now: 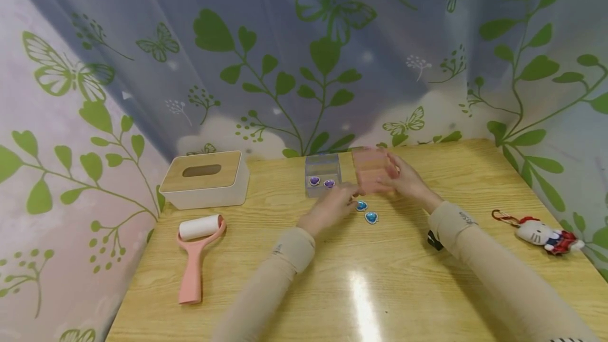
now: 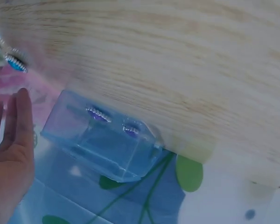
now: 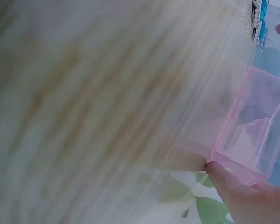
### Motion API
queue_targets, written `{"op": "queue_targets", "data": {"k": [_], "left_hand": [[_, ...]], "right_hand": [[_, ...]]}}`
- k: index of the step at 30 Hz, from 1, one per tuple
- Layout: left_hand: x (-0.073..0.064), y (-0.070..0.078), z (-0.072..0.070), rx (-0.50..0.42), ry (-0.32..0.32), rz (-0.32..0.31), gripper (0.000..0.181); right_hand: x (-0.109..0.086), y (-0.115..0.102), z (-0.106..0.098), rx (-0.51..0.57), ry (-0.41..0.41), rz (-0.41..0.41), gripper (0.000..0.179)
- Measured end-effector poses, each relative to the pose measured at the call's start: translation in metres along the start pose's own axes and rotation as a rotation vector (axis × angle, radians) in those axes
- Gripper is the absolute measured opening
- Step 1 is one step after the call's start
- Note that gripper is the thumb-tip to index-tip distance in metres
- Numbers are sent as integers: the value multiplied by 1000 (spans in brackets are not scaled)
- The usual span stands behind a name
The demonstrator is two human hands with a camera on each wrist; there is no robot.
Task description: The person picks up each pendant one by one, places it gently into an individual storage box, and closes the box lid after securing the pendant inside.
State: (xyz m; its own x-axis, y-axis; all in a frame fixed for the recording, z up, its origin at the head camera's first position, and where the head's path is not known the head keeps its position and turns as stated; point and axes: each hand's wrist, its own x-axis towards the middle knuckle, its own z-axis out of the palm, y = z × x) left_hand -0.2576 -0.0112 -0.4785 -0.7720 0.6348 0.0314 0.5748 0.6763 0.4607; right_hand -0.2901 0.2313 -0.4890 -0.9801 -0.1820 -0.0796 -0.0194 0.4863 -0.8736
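A clear pink plastic box [image 1: 369, 165] stands towards the back of the table. My right hand [image 1: 412, 182] grips its right side, with the thumb [image 3: 224, 175] at a corner in the right wrist view. Left of it is a clear bluish box [image 1: 311, 192] holding two purple heart-shaped gems [image 1: 329, 184] with beaded rims. My left hand [image 1: 331, 207] hovers in front of the two boxes, its fingers fairly straight in the left wrist view. By its fingertips lie two blue heart-shaped gems [image 1: 371, 217] on the table; whether it touches one I cannot tell.
A white tissue box [image 1: 209, 197] with a wooden lid stands at the back left. In front of it lies a pink-handled lint roller [image 1: 192, 273]. A plush cat keychain [image 1: 546, 236] lies at the right. A small black object [image 1: 434, 240] is partly behind the right sleeve.
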Motion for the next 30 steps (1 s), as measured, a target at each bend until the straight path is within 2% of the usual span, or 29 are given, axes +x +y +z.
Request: {"op": "queue_targets", "data": {"k": [5,9,15,26,30], "left_hand": [[6,2,10,179,-44,-10,36],[10,3,16,278,-58,-21,37],[14,7,18,367,-72,-32,32],[19,13,21,524,-142,-68,28],[20,15,21,557,-146,-69,28]], "right_hand": [[0,0,0,-4,-7,8,91],[0,-1,1,21,-13,-4,91],[-1,-1,1,30,0,-1,92],[0,2,0,8,-10,3,93],[-1,2,0,3,-4,8,92]]}}
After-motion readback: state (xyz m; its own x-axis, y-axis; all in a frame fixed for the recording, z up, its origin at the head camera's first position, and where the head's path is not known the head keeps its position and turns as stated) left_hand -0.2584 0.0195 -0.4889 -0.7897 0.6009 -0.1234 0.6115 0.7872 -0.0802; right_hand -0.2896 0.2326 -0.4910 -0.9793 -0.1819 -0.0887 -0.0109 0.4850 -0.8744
